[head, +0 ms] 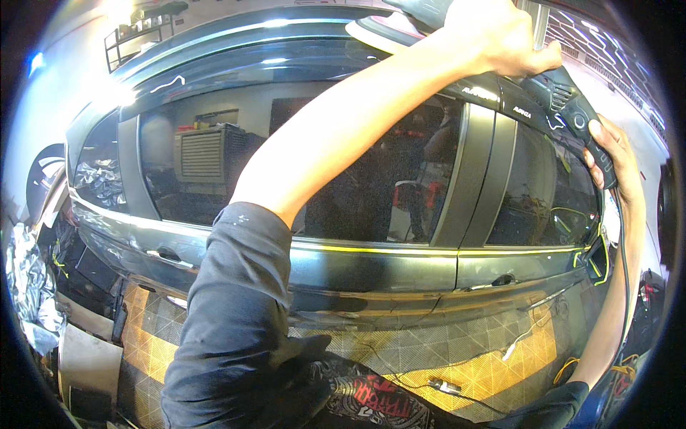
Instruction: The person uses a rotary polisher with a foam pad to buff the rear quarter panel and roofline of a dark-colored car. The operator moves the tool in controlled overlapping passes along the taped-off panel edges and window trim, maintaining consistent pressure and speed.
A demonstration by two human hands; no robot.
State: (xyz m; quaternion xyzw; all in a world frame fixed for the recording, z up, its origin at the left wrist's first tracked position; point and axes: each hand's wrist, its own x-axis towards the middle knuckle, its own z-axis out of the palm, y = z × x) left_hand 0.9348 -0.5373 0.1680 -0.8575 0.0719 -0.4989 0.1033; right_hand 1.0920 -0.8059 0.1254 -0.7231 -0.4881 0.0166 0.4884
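Observation:
A black corded car polisher (571, 110) is held up against the dark car's (375, 271) roof edge, above the side windows. My left hand (493, 40) grips the front of its body, near the polishing head at the top of the view. The round backing plate with its pale pad (383, 33) meets the roof side; how firmly it presses I cannot tell. Around the rear handle wraps my right hand (616, 147), thumb on the near side. From there the black power cord (624, 268) runs down along my right forearm.
Yellow-green masking tape (375, 250) lines the window sill and the side mirror (596, 263). On the tiled floor (155, 343) lie cords and a black cord connector (444, 386). Crumpled silvery sheeting (32, 289) stands at far left. A shelf rack (139, 40) is behind the car.

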